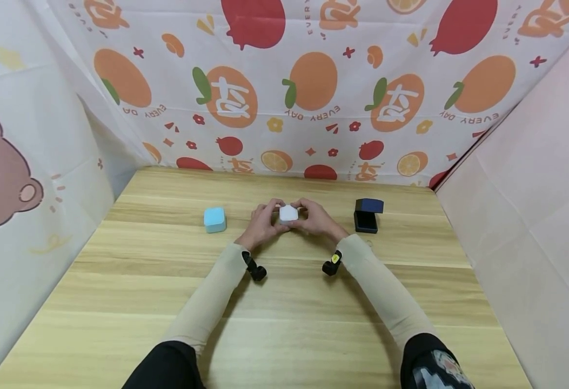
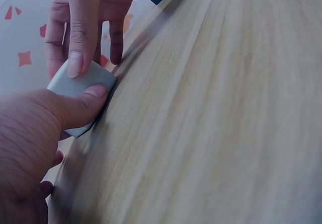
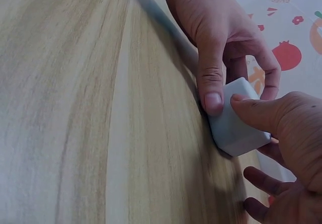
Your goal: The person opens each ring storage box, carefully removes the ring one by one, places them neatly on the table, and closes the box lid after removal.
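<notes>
Both hands [image 1: 263,222] [image 1: 316,219] pinch a white block [image 1: 288,213] from opposite sides, thumbs [image 3: 211,85] against its near face.

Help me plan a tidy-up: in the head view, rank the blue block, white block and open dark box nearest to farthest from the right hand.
1. White block: touching the right hand.
2. Open dark box: to that hand's right.
3. Blue block: left, beyond the left hand.
</notes>
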`<move>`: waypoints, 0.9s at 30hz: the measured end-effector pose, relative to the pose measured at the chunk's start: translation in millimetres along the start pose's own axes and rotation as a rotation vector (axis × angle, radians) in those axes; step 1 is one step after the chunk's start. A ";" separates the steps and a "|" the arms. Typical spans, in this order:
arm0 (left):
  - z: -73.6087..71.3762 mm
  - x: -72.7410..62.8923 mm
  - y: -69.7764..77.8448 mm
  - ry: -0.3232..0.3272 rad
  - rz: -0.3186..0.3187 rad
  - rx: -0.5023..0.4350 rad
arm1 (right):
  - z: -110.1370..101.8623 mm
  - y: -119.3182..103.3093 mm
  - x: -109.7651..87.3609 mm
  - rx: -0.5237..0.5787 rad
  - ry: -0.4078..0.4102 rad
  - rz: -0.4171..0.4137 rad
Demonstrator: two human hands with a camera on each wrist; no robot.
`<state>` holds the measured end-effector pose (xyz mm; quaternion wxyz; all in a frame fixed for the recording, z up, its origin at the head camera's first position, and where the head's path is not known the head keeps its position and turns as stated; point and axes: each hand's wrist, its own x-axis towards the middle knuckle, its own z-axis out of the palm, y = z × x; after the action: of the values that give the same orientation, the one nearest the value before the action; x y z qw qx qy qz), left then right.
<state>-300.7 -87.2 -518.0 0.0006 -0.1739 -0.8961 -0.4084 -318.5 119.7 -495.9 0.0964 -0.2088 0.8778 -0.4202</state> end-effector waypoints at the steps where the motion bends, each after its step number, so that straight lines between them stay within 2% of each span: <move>1: 0.3 -0.3 -0.1 0.001 -0.002 -0.002 | 0.5 0.6 0.2 0.004 0.000 0.004; 8: 2.0 -1.0 -1.0 0.001 -0.031 -0.008 | 0.7 -0.8 0.2 0.016 -0.008 0.024; 27: 3.2 1.0 -2.1 0.012 -0.029 -0.004 | -3.9 -2.0 2.9 -0.011 -0.032 0.030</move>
<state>-301.8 -85.8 -521.6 -0.0001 -0.1584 -0.8978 -0.4111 -321.8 120.0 -491.9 0.1154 -0.2030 0.8815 -0.4103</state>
